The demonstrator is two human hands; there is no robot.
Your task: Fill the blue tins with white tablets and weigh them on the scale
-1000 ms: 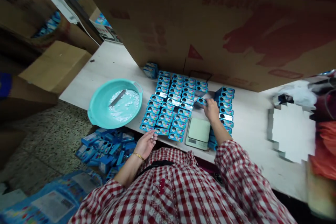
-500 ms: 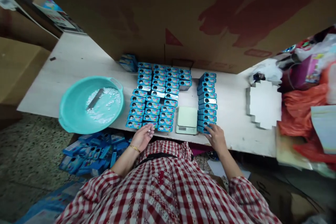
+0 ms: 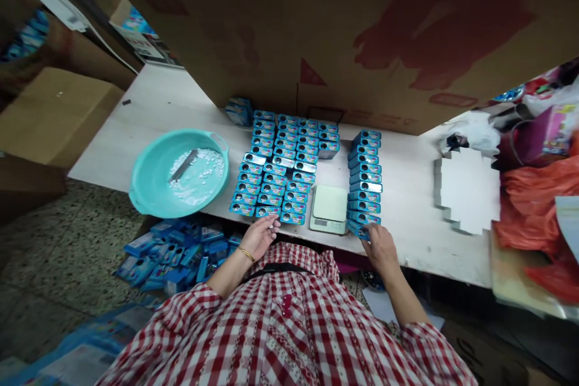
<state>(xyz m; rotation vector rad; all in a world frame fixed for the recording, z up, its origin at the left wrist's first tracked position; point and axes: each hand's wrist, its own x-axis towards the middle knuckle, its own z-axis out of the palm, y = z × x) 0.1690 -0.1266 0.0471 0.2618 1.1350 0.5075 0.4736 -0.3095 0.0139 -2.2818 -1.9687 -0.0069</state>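
My left hand [image 3: 260,237] is half curled, palm up, just off the table's front edge, with a small white pellet [image 3: 271,227] showing at its fingertips. Right in front of it stand packed rows of small blue boxes [image 3: 270,188] with round dark windows. At the near end of a separate column of blue boxes [image 3: 364,169], my right hand [image 3: 380,247] has its fingers closed on the nearest blue box [image 3: 357,229], which sits a little askew. Between the two groups lies a pale green scale [image 3: 330,208]; nothing rests on its plate.
A turquoise basin [image 3: 154,175] on the left holds white pellets and a grey scoop-like bar. A large carton [image 3: 280,24] blocks the back. White cut card [image 3: 470,190] and red plastic bags [image 3: 538,199] lie right. More blue boxes [image 3: 167,259] are heaped below the table.
The view has shifted, so the table appears farther right. My right hand has closed round the end blue box, which now angles out of its column. My left hand keeps its curled pose.
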